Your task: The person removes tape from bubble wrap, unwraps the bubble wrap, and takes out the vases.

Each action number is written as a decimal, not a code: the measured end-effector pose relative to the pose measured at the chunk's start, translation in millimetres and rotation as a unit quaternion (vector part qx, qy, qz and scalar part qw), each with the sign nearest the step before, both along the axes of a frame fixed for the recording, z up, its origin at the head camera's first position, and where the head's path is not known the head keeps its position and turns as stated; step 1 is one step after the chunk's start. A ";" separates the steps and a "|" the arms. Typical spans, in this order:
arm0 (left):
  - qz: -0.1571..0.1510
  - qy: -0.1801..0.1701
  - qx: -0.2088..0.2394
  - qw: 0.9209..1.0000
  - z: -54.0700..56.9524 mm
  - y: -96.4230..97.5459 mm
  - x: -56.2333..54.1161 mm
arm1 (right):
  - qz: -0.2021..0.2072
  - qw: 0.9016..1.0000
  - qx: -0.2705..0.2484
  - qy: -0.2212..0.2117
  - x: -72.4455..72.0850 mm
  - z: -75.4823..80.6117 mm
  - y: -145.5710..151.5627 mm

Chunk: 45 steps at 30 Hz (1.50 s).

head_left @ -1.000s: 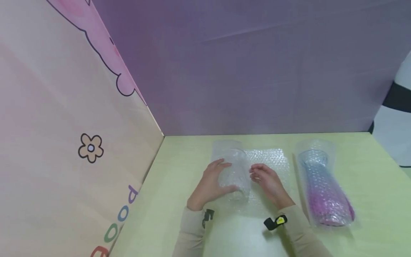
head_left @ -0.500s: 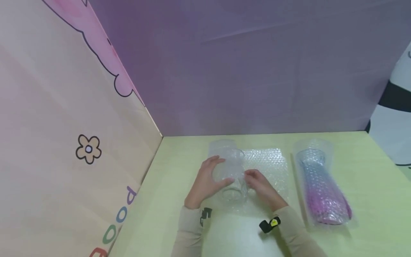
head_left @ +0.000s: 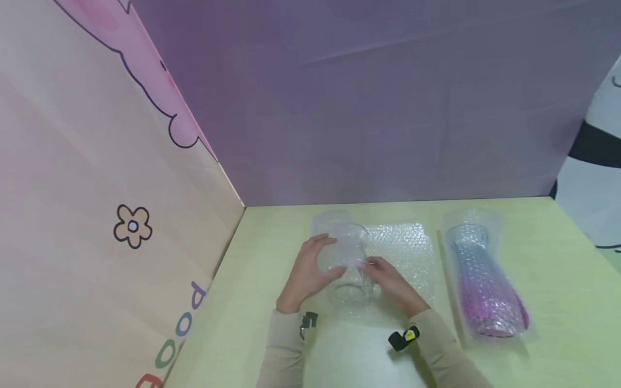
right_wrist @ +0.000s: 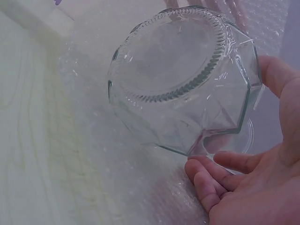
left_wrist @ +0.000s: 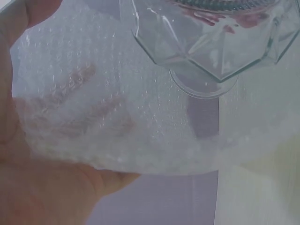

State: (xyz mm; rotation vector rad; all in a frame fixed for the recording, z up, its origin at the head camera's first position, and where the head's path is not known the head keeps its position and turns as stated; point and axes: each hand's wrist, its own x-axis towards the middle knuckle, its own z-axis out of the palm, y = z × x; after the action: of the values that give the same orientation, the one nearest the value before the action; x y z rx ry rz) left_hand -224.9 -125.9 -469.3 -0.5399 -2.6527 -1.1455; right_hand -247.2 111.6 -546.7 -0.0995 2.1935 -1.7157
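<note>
A clear glass vase [head_left: 356, 245] with a faceted body and ribbed base lies on a sheet of bubble wrap [head_left: 405, 248]. My left hand [head_left: 306, 275] is at the sheet's left part, holding it between thumb and fingers; in the left wrist view, the fingers show faintly through the bubble wrap [left_wrist: 140, 140]. On the vase's right side, my right hand [head_left: 392, 283] holds the glass. Its thumb and bent fingers meet the faceted wall of the vase [right_wrist: 173, 61] in the right wrist view. Wrap partly blurs the vase's outline.
To the right on the pale table [head_left: 563, 258] lies a blue-to-pink vase [head_left: 485, 291] covered in bubble wrap. A purple panel [head_left: 368, 108] stands along the back edge, and a printed panel [head_left: 73, 215] borders the left side.
My right hand has moved left, from beside the vase onto its right side. The left hand has shifted slightly left with the wrap, and more of the vase's glass shows.
</note>
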 end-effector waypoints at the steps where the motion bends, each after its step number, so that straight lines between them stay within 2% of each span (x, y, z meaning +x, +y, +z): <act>1: 0.000 0.004 0.003 1.000 -0.2 -0.4 -0.5 | 0.000 1.000 0.000 0.000 0.2 0.3 0.0; 13: 0.025 0.029 0.033 0.999 2.2 -4.2 -2.0 | 0.001 1.000 -0.007 -0.002 0.0 -1.2 2.7; 24: 0.042 0.043 0.046 0.997 -2.7 -8.5 -4.6 | 0.007 1.000 -0.011 -0.012 1.1 -1.5 3.8; 28: 0.052 0.038 0.037 0.997 -5.3 -10.2 -5.1 | 0.009 1.000 -0.020 -0.010 1.4 -0.1 3.5; 32: 0.064 0.021 0.031 0.997 -7.4 -12.3 -4.8 | 0.006 1.000 -0.005 -0.016 1.5 1.6 3.0; 39: 0.089 -0.007 0.049 0.995 -9.7 -18.9 -1.2 | 0.005 1.000 0.002 -0.023 2.1 2.8 2.6; 45: 0.103 0.010 0.061 0.993 -9.6 -26.5 2.8 | 0.008 1.000 -0.016 -0.017 2.2 2.4 1.4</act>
State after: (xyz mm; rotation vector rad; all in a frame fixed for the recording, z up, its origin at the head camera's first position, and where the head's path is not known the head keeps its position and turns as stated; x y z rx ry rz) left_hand -222.1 -152.3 -479.0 -0.2474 -2.5298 -1.2205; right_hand -245.0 113.0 -544.3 -0.0935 2.1349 -1.7324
